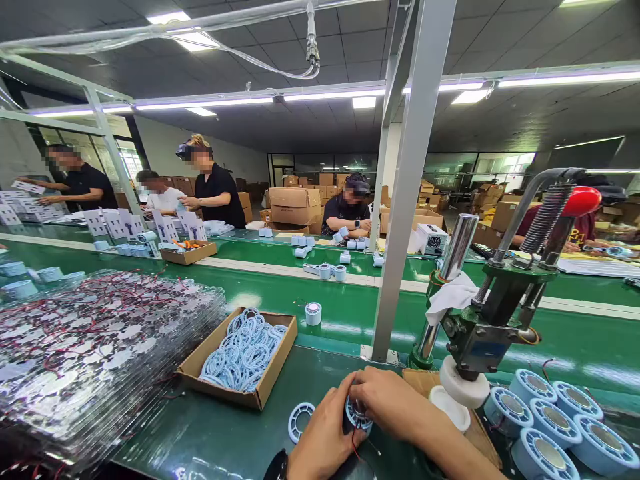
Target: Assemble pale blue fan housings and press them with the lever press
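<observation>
At the near edge of the green bench, my left hand (325, 427) is wrapped round a light-blue round motor housing (361, 423) with a red wire hanging out. Over the top of the same housing, the fingers of my right hand (383, 400) are curled and pressed down; what lies under the fingertips is hidden. A light-blue slotted ring (301, 423) lies flat just left of my left hand. Beyond it, a cardboard tray (273, 387) holds many similar light-blue rings (243, 353).
To my right stands a hand press (480, 333) with a red knob and white pad. Several blue housings (555, 420) crowd beside it. Stacked clear trays (115, 353) of wired parts fill the left. One housing (313, 314) sits ahead, near a metal post (400, 200). Co-workers stand and sit across.
</observation>
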`<state>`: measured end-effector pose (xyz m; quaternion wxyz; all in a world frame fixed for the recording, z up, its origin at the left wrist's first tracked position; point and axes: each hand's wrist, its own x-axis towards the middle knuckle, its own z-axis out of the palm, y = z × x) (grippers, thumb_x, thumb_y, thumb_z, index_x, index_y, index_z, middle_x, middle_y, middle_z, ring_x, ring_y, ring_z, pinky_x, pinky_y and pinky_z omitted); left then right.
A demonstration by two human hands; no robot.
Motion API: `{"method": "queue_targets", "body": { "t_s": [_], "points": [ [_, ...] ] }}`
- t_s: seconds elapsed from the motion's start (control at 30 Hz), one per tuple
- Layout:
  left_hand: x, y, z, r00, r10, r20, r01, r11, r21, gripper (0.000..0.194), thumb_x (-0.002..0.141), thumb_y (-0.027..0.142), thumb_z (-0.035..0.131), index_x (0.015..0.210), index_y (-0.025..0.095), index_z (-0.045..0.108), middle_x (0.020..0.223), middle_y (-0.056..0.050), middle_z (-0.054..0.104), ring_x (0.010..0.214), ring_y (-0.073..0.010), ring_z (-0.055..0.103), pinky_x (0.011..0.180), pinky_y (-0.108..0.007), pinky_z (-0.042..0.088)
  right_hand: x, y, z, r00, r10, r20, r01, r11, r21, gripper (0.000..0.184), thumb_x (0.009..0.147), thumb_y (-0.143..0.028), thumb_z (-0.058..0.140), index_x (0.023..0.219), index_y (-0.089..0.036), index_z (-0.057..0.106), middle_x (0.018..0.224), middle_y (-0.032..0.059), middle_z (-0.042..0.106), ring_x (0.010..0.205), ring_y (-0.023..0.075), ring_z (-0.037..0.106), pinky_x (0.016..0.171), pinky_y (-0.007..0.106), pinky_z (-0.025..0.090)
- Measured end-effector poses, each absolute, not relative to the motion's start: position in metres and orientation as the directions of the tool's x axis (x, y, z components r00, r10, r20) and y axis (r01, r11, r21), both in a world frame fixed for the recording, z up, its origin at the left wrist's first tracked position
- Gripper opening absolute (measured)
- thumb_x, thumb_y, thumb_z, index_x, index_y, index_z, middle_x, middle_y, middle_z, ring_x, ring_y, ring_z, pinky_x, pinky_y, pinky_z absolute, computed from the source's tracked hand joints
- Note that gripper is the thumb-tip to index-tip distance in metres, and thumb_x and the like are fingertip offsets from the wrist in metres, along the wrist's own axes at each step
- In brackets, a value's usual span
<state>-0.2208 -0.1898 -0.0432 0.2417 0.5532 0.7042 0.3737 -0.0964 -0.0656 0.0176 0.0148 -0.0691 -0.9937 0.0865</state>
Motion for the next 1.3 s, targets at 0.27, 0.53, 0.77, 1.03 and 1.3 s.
{"method": "queue_targets", "body": {
  "t_s": [0.27,0.53,0.77,1.03,1.3],
  "points": [
    [-0.22,-0.189,-0.045,-0.281,0.956,0.084,0.586,0.102,0.804,0.081,0.071,0.019,0.067,0.146,0.023,0.038,0.144,-0.008,0.052,0.131,-0.0259,0.047,0.114,-0.039,0.033,-0.101,-0.065,0.019,-0.995,0.103,0.015,0.1,0.984,-0.148,0.021,0.079,-0.005,0.058,0.092,-0.018,0.069,0.097,0.0053,0.067,0.085,0.0186,0.06,0.063,0.024,0.035],
    [-0.222,-0.188,-0.048,-0.305,0.951,0.052,0.562,0.136,0.816,0.081,0.07,0.018,0.067,0.145,0.023,0.04,0.148,-0.007,0.048,0.136,-0.0255,0.043,0.117,-0.039,0.029,-0.095,-0.064,0.027,-0.997,0.06,0.049,0.053,0.99,-0.127,0.021,0.08,-0.003,0.057,0.087,-0.019,0.069,0.091,0.002,0.066,0.079,0.0161,0.057,0.059,0.025,0.028],
    [-0.222,-0.185,-0.048,-0.29,0.956,0.039,0.578,0.143,0.803,0.081,0.071,0.019,0.067,0.147,0.021,0.036,0.15,-0.007,0.046,0.137,-0.0248,0.041,0.117,-0.038,0.03,-0.101,-0.059,0.024,-0.999,0.037,0.02,0.035,0.994,-0.105,0.012,0.083,-0.011,0.061,0.083,-0.019,0.07,0.095,0.0019,0.068,0.081,0.0162,0.059,0.059,0.024,0.03],
    [-0.225,-0.184,-0.048,-0.276,0.961,0.038,0.567,0.131,0.813,0.078,0.074,0.018,0.06,0.147,0.017,0.034,0.152,-0.01,0.043,0.139,-0.0237,0.038,0.119,-0.041,0.026,-0.104,-0.057,0.029,-0.998,0.036,-0.05,0.04,0.997,-0.067,0.015,0.088,-0.015,0.056,0.088,-0.018,0.071,0.098,0.005,0.068,0.085,0.0176,0.061,0.062,0.023,0.036],
    [-0.211,-0.197,-0.055,-0.526,0.837,0.15,0.643,0.276,0.714,0.024,0.087,0.037,0.049,0.1,0.02,0.06,0.094,-0.007,0.071,0.087,-0.0215,0.066,0.078,-0.033,0.05,-0.097,-0.053,0.025,-0.996,0.065,-0.059,0.068,0.996,-0.06,0.021,0.084,-0.019,0.059,0.101,-0.024,0.069,0.094,0.0045,0.064,0.08,0.017,0.062,0.055,0.023,0.03]
  ]
}}
